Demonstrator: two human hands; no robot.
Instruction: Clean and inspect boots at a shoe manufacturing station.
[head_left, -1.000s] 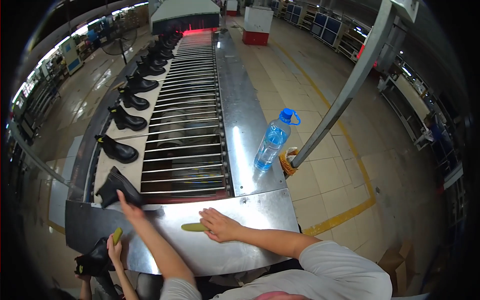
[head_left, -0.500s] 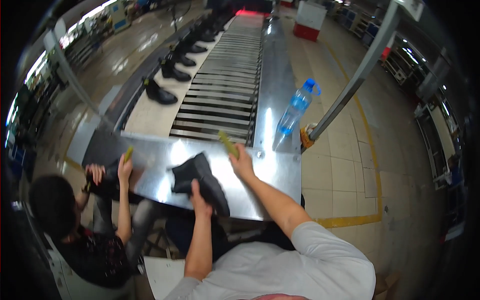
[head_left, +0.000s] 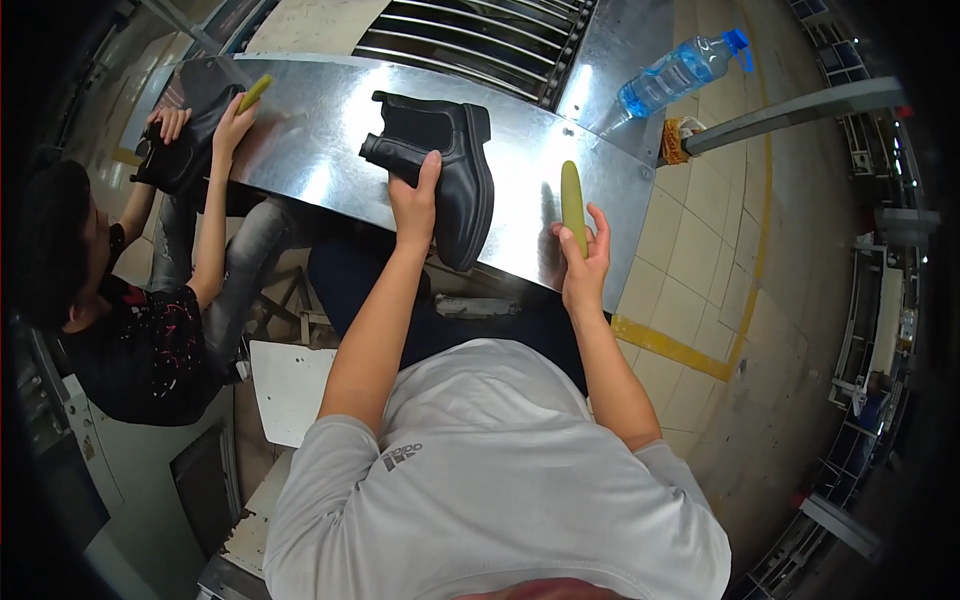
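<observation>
My left hand [head_left: 413,205] grips a black ankle boot [head_left: 463,190] with elastic side panels. The boot lies tilted on its side, toe toward me and sole to the right, over the front part of the metal table. Off to its right, my right hand [head_left: 585,255] holds a slim yellow-green stick-like tool [head_left: 572,205] with a rounded end, pointing away from me. That tool is apart from the boot; its exact kind I cannot make out.
On the left, a seated co-worker [head_left: 130,330] holds another black boot [head_left: 190,160] and a similar yellow-green tool [head_left: 257,92]. Behind the metal table [head_left: 300,115] runs a slatted conveyor [head_left: 470,45]. A blue water bottle [head_left: 680,75] lies at the right near a metal post [head_left: 790,125].
The view has tipped down toward me. My right hand and its tool have moved right, farther from the boot. The boot has turned somewhat in my left hand.
</observation>
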